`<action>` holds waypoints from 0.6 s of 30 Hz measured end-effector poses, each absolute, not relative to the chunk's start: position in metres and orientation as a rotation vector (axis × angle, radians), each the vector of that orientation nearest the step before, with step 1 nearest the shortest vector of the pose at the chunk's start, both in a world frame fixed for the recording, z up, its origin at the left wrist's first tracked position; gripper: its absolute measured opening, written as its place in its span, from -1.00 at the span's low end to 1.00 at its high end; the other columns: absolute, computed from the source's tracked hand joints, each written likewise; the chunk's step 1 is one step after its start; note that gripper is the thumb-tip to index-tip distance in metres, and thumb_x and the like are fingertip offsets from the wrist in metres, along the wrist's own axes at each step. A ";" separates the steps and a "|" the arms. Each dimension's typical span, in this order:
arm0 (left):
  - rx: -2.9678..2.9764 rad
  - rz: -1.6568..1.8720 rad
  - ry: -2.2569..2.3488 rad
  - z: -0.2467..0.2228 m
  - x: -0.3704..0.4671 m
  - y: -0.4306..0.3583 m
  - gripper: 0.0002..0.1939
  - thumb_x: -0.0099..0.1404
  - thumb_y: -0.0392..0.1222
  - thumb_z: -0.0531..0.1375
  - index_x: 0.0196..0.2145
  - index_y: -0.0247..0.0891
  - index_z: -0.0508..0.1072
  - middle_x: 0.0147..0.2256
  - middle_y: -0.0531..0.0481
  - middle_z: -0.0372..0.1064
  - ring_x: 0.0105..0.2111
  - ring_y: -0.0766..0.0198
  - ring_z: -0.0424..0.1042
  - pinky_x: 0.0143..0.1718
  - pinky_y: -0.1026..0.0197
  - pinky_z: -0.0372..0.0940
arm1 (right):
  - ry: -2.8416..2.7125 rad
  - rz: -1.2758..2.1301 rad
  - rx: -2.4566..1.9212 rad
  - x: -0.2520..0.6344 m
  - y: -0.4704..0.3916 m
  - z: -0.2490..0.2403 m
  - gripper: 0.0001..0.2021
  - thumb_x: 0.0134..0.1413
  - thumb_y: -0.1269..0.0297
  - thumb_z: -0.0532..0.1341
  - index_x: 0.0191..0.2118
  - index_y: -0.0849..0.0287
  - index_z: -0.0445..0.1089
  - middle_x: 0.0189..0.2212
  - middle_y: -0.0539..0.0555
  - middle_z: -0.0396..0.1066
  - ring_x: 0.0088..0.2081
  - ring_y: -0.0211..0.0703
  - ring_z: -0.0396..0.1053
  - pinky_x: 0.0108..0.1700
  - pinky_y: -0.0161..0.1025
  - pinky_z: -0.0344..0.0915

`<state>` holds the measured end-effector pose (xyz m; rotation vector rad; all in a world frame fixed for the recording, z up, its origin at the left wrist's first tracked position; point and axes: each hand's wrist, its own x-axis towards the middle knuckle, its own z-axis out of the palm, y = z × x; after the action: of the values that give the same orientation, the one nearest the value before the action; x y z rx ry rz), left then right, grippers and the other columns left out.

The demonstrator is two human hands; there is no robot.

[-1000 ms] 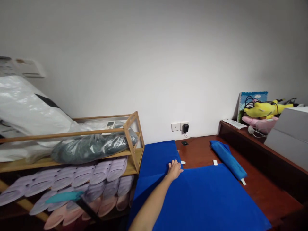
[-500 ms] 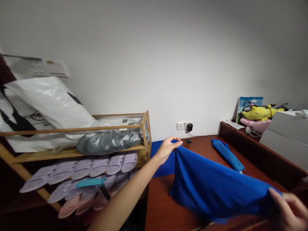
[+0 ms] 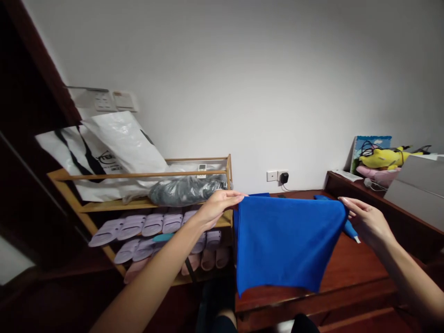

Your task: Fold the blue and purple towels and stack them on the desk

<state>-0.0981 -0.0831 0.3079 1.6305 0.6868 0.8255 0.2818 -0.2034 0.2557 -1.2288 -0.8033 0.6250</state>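
A blue cloth [image 3: 284, 245] hangs in front of me, stretched level along its top edge. My left hand [image 3: 220, 206] pinches its upper left corner, and my right hand [image 3: 367, 219] pinches the upper right one. The cloth's lower edge hangs loose over the front of a reddish-brown wooden desk [image 3: 360, 273]. Behind it lies another blue bundle [image 3: 351, 230], partly hidden by the cloth and my right hand. A flat blue piece [image 3: 260, 194] shows at the desk's back left, mostly covered.
On the left a wooden rack [image 3: 83, 206] holds white bags [image 3: 121, 143] and several lilac slippers [image 3: 132, 226]. A black plug [image 3: 284, 178] sits in the wall socket. At right, a yellow plush toy [image 3: 381, 158] lies by a grey-white box [image 3: 416, 185].
My right hand has risen and come inward, so the cloth now hangs straight with its top edge level. The view has shifted left, showing more of the rack.
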 end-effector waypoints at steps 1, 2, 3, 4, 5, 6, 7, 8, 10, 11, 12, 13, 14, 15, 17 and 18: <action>1.646 0.854 0.711 0.307 -0.101 -0.080 -0.63 0.07 -0.02 0.31 -0.21 -0.31 0.53 -0.27 -0.09 0.53 -0.24 0.20 0.45 -0.11 0.17 0.25 | -0.808 0.676 -1.196 0.280 -0.198 0.255 -0.56 -0.33 0.12 0.42 -0.22 0.16 0.49 -0.43 0.04 0.51 -0.40 -0.23 0.43 -0.36 -0.35 0.39; 1.669 0.873 0.737 0.305 -0.104 -0.076 -0.62 0.06 -0.02 0.32 -0.21 -0.32 0.52 -0.29 -0.09 0.53 -0.25 0.18 0.45 -0.11 0.15 0.25 | -0.819 0.707 -1.160 0.277 -0.191 0.254 -0.55 -0.33 0.15 0.43 -0.19 0.15 0.48 -0.41 0.03 0.52 -0.37 -0.25 0.44 -0.31 -0.36 0.39; 1.704 0.886 0.770 0.303 -0.106 -0.072 -0.60 0.04 -0.02 0.32 -0.22 -0.33 0.52 -0.30 -0.10 0.53 -0.26 0.17 0.46 -0.12 0.14 0.27 | -0.836 0.714 -1.140 0.275 -0.185 0.253 -0.53 -0.34 0.17 0.44 -0.17 0.15 0.47 -0.40 0.02 0.52 -0.35 -0.26 0.44 -0.27 -0.38 0.38; 1.748 0.898 0.808 0.301 -0.108 -0.067 -0.60 0.03 -0.02 0.32 -0.22 -0.34 0.53 -0.31 -0.11 0.54 -0.26 0.16 0.47 -0.13 0.13 0.28 | -0.863 0.692 -1.136 0.273 -0.179 0.252 -0.51 -0.33 0.17 0.44 -0.15 0.15 0.46 -0.39 0.02 0.51 -0.34 -0.27 0.43 -0.26 -0.38 0.37; 1.794 0.913 0.850 0.298 -0.110 -0.061 -0.59 0.02 -0.01 0.32 -0.23 -0.34 0.53 -0.32 -0.11 0.54 -0.27 0.15 0.47 -0.14 0.13 0.29 | -0.894 0.664 -1.147 0.271 -0.172 0.250 -0.51 -0.32 0.15 0.43 -0.14 0.16 0.46 -0.39 0.02 0.51 -0.35 -0.26 0.43 -0.27 -0.37 0.37; 1.835 0.934 0.893 0.296 -0.112 -0.056 -0.60 0.02 0.00 0.31 -0.24 -0.34 0.53 -0.33 -0.11 0.54 -0.28 0.15 0.48 -0.16 0.13 0.30 | -0.925 0.635 -1.167 0.270 -0.165 0.248 -0.50 -0.32 0.13 0.43 -0.15 0.17 0.46 -0.39 0.03 0.51 -0.36 -0.25 0.43 -0.28 -0.35 0.37; 1.870 0.956 0.931 0.293 -0.113 -0.051 -0.60 0.01 0.00 0.30 -0.25 -0.33 0.53 -0.34 -0.10 0.54 -0.29 0.15 0.48 -0.18 0.13 0.32 | -0.958 0.606 -1.193 0.269 -0.159 0.247 -0.50 -0.32 0.10 0.42 -0.15 0.19 0.46 -0.40 0.04 0.52 -0.37 -0.23 0.43 -0.29 -0.32 0.37; 1.900 0.972 0.958 0.291 -0.114 -0.047 -0.62 0.01 0.00 0.30 -0.27 -0.33 0.54 -0.35 -0.10 0.55 -0.30 0.14 0.49 -0.20 0.13 0.33 | -0.993 0.578 -1.217 0.269 -0.153 0.245 -0.49 -0.32 0.08 0.41 -0.16 0.21 0.46 -0.40 0.06 0.52 -0.37 -0.21 0.43 -0.29 -0.29 0.37; 1.948 0.994 0.980 0.288 -0.116 -0.040 -0.64 0.00 0.00 0.29 -0.30 -0.32 0.54 -0.37 -0.09 0.55 -0.30 0.12 0.49 -0.21 0.12 0.34 | -1.063 0.528 -1.247 0.270 -0.143 0.243 -0.48 -0.32 0.03 0.40 -0.19 0.24 0.47 -0.40 0.10 0.53 -0.35 -0.14 0.44 -0.26 -0.22 0.38; 1.976 1.001 0.986 0.286 -0.116 -0.039 -0.66 0.01 -0.01 0.28 -0.32 -0.32 0.54 -0.37 -0.09 0.55 -0.30 0.11 0.50 -0.22 0.12 0.34 | -1.095 0.510 -1.253 0.271 -0.139 0.242 -0.47 -0.33 0.00 0.39 -0.19 0.25 0.47 -0.39 0.12 0.53 -0.34 -0.11 0.45 -0.25 -0.19 0.38; 2.008 1.010 0.991 0.285 -0.116 -0.038 -0.67 0.01 -0.01 0.27 -0.34 -0.32 0.54 -0.37 -0.10 0.55 -0.29 0.10 0.50 -0.22 0.12 0.34 | -1.120 0.495 -1.257 0.273 -0.137 0.242 -0.46 -0.33 -0.01 0.38 -0.20 0.25 0.47 -0.38 0.13 0.53 -0.33 -0.08 0.45 -0.24 -0.17 0.38; 2.040 1.021 0.998 0.285 -0.115 -0.038 -0.68 0.02 -0.01 0.26 -0.35 -0.32 0.54 -0.37 -0.10 0.55 -0.29 0.09 0.50 -0.22 0.12 0.34 | -1.137 0.482 -1.259 0.274 -0.135 0.241 -0.46 -0.33 -0.02 0.38 -0.20 0.25 0.47 -0.37 0.14 0.53 -0.32 -0.06 0.45 -0.23 -0.15 0.38; 2.072 1.032 1.006 0.285 -0.114 -0.038 -0.68 0.04 0.00 0.25 -0.36 -0.32 0.53 -0.37 -0.10 0.55 -0.29 0.09 0.50 -0.23 0.13 0.34 | -1.145 0.474 -1.259 0.275 -0.134 0.242 -0.46 -0.34 -0.03 0.38 -0.21 0.25 0.47 -0.36 0.15 0.54 -0.31 -0.05 0.46 -0.22 -0.14 0.38; 2.105 1.042 1.014 0.285 -0.114 -0.040 -0.69 0.05 0.00 0.23 -0.36 -0.31 0.53 -0.37 -0.10 0.54 -0.30 0.09 0.50 -0.24 0.14 0.33 | -1.149 0.467 -1.258 0.277 -0.134 0.242 -0.47 -0.34 -0.03 0.38 -0.22 0.25 0.47 -0.36 0.15 0.54 -0.30 -0.05 0.46 -0.21 -0.15 0.38; 2.178 1.051 1.030 0.289 -0.112 -0.043 -0.70 0.09 0.01 0.21 -0.38 -0.30 0.53 -0.41 -0.07 0.54 -0.35 0.12 0.49 -0.28 0.17 0.32 | -1.154 0.443 -1.275 0.281 -0.136 0.243 -0.50 -0.34 -0.02 0.37 -0.25 0.24 0.48 -0.37 0.15 0.54 -0.32 -0.06 0.46 -0.22 -0.17 0.37; 2.221 1.048 1.036 0.292 -0.111 -0.045 -0.72 0.11 0.00 0.20 -0.40 -0.28 0.53 -0.46 -0.05 0.52 -0.39 0.15 0.48 -0.31 0.18 0.31 | -1.164 0.423 -1.295 0.284 -0.138 0.244 -0.52 -0.32 -0.03 0.37 -0.28 0.24 0.48 -0.39 0.14 0.54 -0.35 -0.07 0.45 -0.25 -0.19 0.37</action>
<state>-0.1109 -0.0455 0.2918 2.2215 1.0363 1.0482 0.2837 -0.1376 0.2436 -1.2951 -1.1636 0.4230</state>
